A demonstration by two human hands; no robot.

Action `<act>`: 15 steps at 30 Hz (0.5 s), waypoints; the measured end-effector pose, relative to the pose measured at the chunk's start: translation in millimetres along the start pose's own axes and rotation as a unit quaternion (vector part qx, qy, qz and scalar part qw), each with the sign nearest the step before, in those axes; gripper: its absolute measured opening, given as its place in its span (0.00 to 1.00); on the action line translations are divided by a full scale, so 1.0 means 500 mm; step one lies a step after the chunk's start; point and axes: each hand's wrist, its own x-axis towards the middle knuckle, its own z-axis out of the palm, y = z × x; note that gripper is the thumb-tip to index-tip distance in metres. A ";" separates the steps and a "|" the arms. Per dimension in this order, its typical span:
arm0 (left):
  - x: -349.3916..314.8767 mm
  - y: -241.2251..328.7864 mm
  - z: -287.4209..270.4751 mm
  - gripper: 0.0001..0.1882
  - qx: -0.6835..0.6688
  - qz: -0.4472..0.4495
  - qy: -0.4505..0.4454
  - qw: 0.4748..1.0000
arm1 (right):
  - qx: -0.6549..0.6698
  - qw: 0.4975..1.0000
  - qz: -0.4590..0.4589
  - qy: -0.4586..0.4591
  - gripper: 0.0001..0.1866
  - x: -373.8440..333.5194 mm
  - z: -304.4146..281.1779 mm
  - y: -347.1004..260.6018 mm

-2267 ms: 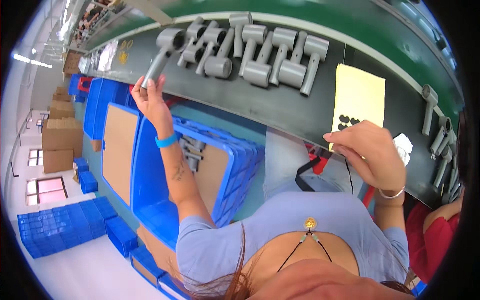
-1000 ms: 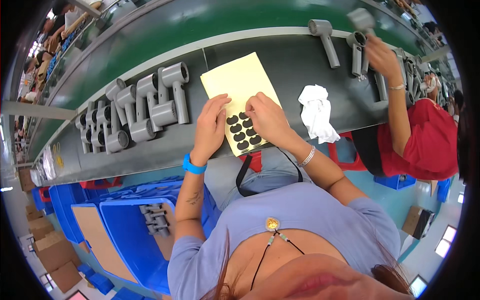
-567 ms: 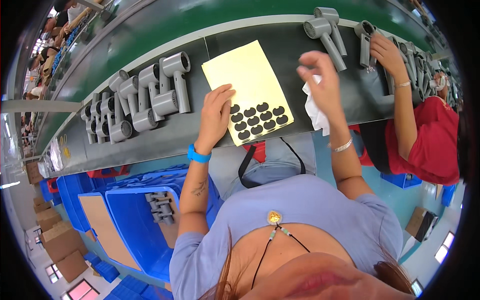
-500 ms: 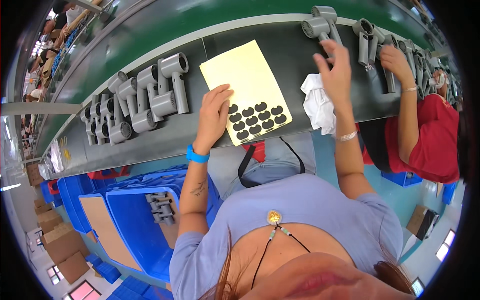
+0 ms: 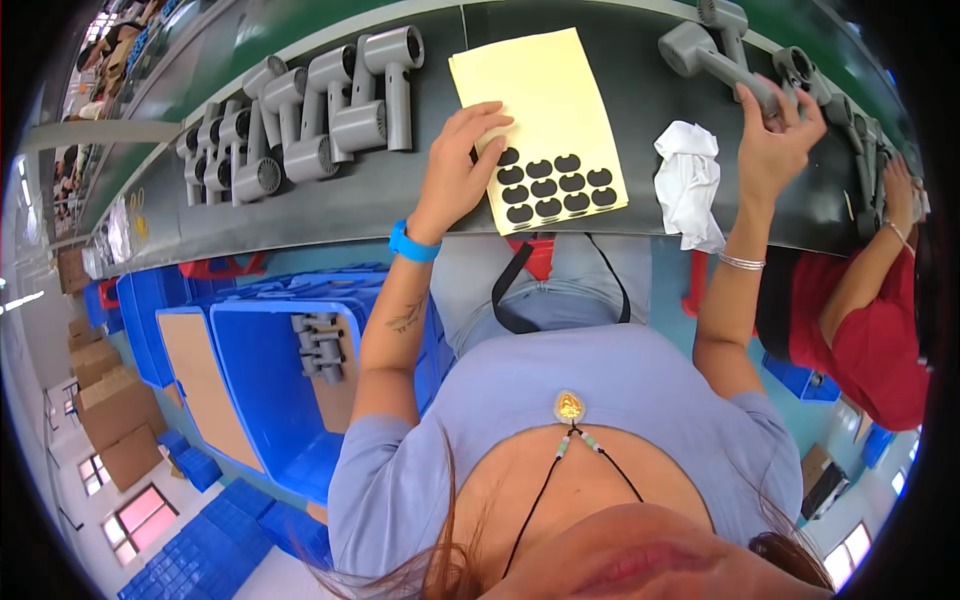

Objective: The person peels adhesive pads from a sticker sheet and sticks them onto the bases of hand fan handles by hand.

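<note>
My left hand (image 5: 462, 160) rests on the left edge of a yellow sheet (image 5: 540, 80), its fingers outstretched. Rows of black oval stickers (image 5: 555, 185) cover the sheet's near end. At the right, my right hand (image 5: 780, 140) has its fingers closed around the handle end of a grey hair dryer housing (image 5: 690, 48), whose round head points away to the left. Behind it lies a second grey housing (image 5: 725, 15). Between the sheet and my right forearm is a crumpled white cloth (image 5: 688, 180).
Several grey hair dryer housings (image 5: 330, 120) stand in rows at the left of the dark bench (image 5: 340, 205). More housings (image 5: 795, 65) lie at the far right, near a co-worker's hand (image 5: 898, 195) and red sleeve. Below left, a blue crate (image 5: 270, 390) holds grey parts.
My right hand has moved right and taken hold of a housing's handle, which is now tilted. The view has shifted. My left hand stays on the sheet. The co-worker's hand has moved away right.
</note>
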 end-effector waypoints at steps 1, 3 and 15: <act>-0.005 0.013 -0.005 0.13 0.006 -0.007 0.002 1.000 | 0.005 1.000 0.005 -0.006 0.30 -0.008 0.017 -0.018; 0.000 0.050 -0.012 0.14 -0.030 -0.005 0.028 0.999 | 0.107 0.982 -0.108 -0.115 0.27 -0.029 0.042 -0.082; -0.014 0.166 0.000 0.28 -0.210 -0.014 0.118 0.970 | 0.065 0.910 -0.142 -0.384 0.24 -0.152 0.092 -0.253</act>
